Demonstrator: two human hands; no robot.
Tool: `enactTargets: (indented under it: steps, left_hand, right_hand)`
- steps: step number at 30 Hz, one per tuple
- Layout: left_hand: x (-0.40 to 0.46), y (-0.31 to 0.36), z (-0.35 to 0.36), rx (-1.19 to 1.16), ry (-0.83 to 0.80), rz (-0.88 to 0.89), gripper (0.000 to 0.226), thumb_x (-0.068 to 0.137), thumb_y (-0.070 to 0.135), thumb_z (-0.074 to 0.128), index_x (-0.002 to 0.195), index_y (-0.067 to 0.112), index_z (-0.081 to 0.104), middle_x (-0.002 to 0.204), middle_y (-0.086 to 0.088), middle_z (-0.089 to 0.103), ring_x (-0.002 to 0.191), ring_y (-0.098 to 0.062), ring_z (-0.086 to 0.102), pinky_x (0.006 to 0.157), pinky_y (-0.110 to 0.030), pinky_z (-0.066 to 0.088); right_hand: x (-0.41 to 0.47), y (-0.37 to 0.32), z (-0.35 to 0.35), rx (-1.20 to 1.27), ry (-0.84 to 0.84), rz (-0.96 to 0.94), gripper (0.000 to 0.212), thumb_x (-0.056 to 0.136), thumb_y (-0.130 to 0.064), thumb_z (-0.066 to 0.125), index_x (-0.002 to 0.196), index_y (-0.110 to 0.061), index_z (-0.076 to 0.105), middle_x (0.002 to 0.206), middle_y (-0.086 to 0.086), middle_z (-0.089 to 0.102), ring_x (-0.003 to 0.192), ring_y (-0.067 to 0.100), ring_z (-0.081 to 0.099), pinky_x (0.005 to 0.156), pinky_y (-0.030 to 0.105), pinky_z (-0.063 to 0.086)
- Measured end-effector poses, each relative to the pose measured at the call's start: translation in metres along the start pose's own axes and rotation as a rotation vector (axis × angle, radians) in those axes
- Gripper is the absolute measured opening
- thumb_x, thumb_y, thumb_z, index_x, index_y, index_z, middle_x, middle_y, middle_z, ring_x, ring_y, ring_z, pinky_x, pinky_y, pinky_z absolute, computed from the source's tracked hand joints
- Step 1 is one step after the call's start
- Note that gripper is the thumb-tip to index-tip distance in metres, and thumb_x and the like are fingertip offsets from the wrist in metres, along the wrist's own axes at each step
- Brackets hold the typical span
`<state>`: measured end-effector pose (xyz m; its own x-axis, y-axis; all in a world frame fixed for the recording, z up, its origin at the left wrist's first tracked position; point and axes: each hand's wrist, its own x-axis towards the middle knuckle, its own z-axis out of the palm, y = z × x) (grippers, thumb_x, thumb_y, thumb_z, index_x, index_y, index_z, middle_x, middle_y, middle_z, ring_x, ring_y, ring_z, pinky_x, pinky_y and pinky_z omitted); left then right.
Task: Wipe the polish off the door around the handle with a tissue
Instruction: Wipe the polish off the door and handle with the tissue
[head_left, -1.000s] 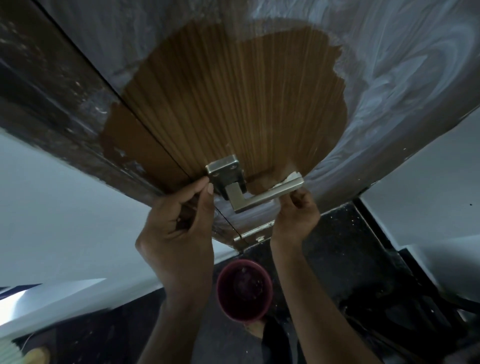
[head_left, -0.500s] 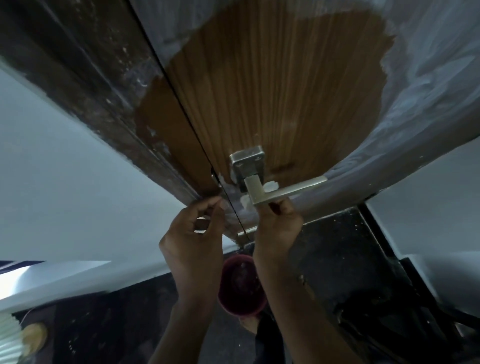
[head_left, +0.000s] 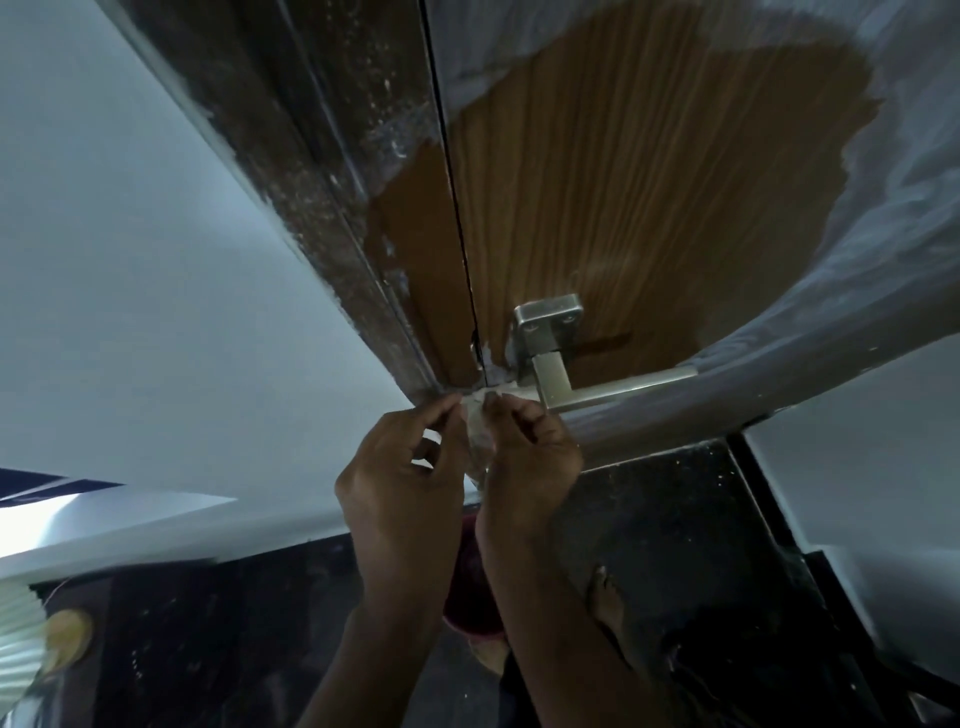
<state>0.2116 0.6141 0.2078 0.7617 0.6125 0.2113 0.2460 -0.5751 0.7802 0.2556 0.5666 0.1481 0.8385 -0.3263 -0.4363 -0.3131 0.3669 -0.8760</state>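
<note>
Both hands, left hand (head_left: 402, 467) and right hand (head_left: 524, 457), pinched the tissue (head_left: 480, 415) just below the handle (head_left: 550, 358); likely refolding. Next: wipe residue by the door (head_left: 623, 208) edge.

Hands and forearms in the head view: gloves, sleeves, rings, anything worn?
Nothing worn shows. The left hand and right hand are bare, with no gloves, and no rings or watch can be seen. Both forearms are bare as far as the frame's lower edge, with no sleeve in sight. The dim light hides finer marks.
</note>
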Motion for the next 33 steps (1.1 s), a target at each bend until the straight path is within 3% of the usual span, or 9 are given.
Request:
enactTargets:
  steps: [2,7,10,15,17,21,27,30,33]
  left_hand:
    - [0.001,0.001,-0.003,0.054,0.013,0.117,0.014,0.09,0.02,0.074,0.103,0.018,0.08,0.095,0.009,0.077,0.07,0.002,0.064,0.07,-0.002,0.049]
    - [0.008,0.004,-0.017,0.061,0.055,0.191,0.016,0.091,0.023,0.069,0.102,0.017,0.079,0.092,0.017,0.066,0.069,0.002,0.063,0.069,-0.001,0.048]
    - [0.01,0.005,-0.024,0.042,0.07,0.145,0.017,0.091,0.027,0.067,0.103,0.022,0.078,0.09,0.017,0.069,0.071,0.003,0.064,0.068,-0.004,0.048]
    - [0.007,0.005,-0.028,0.009,0.082,0.094,0.014,0.091,0.024,0.071,0.102,0.023,0.079,0.092,0.018,0.07,0.072,0.002,0.065,0.068,-0.005,0.048]
    - [0.006,0.005,-0.028,-0.001,0.084,0.087,0.013,0.09,0.022,0.073,0.101,0.026,0.079,0.089,0.017,0.071,0.07,-0.002,0.066,0.066,-0.007,0.048]
    - [0.003,0.008,-0.028,-0.02,0.069,0.079,0.014,0.091,0.033,0.068,0.101,0.029,0.078,0.087,0.015,0.072,0.072,0.0,0.066,0.067,-0.005,0.047]
    - [0.002,0.008,-0.029,0.001,0.071,0.098,0.018,0.092,0.036,0.066,0.101,0.026,0.079,0.088,0.014,0.072,0.073,0.0,0.067,0.067,-0.008,0.049]
    - [0.004,0.004,-0.03,0.012,0.082,0.099,0.011,0.092,0.027,0.073,0.101,0.024,0.079,0.089,0.012,0.074,0.073,-0.001,0.066,0.068,-0.01,0.049]
    - [0.006,0.001,-0.033,0.028,0.085,0.09,0.012,0.092,0.026,0.072,0.101,0.022,0.079,0.09,0.01,0.074,0.073,0.0,0.066,0.069,-0.008,0.048]
  right_hand:
    - [-0.006,-0.002,0.005,0.07,0.014,0.033,0.009,0.086,-0.003,0.073,0.094,0.002,0.074,0.09,0.018,0.076,0.087,0.034,0.075,0.082,0.052,0.062]
    - [-0.026,-0.014,0.014,0.094,0.002,-0.015,0.011,0.085,-0.006,0.075,0.095,-0.009,0.079,0.099,0.011,0.077,0.095,0.024,0.075,0.088,0.049,0.06]
    - [-0.035,-0.022,0.018,0.016,0.022,-0.222,0.017,0.081,-0.009,0.078,0.096,-0.016,0.078,0.108,0.011,0.073,0.098,0.016,0.073,0.086,0.035,0.062]
    - [-0.036,-0.019,0.018,-0.103,0.02,-0.499,0.031,0.077,0.003,0.079,0.107,0.003,0.072,0.119,0.023,0.064,0.107,0.004,0.066,0.084,0.009,0.054]
    - [-0.035,-0.01,0.018,-0.106,0.021,-0.532,0.034,0.079,0.005,0.079,0.111,0.003,0.071,0.124,0.021,0.062,0.112,0.012,0.066,0.087,0.014,0.056]
    - [-0.039,-0.003,0.023,-0.033,-0.005,-0.563,0.035,0.085,0.002,0.075,0.119,-0.002,0.068,0.124,-0.013,0.059,0.113,0.012,0.066,0.086,0.037,0.061]
    - [-0.038,0.004,0.025,-0.112,0.004,-0.671,0.042,0.088,0.002,0.072,0.128,0.006,0.06,0.123,0.011,0.056,0.116,0.015,0.062,0.087,0.042,0.06]
    - [-0.039,0.003,0.025,-0.19,-0.003,-0.766,0.041,0.091,-0.002,0.068,0.13,0.008,0.057,0.124,0.013,0.057,0.116,0.015,0.059,0.098,0.02,0.05]
    - [-0.037,-0.002,0.027,-0.407,0.09,-0.765,0.026,0.097,-0.012,0.059,0.121,-0.001,0.063,0.112,-0.004,0.057,0.104,0.001,0.06,0.083,0.007,0.049]
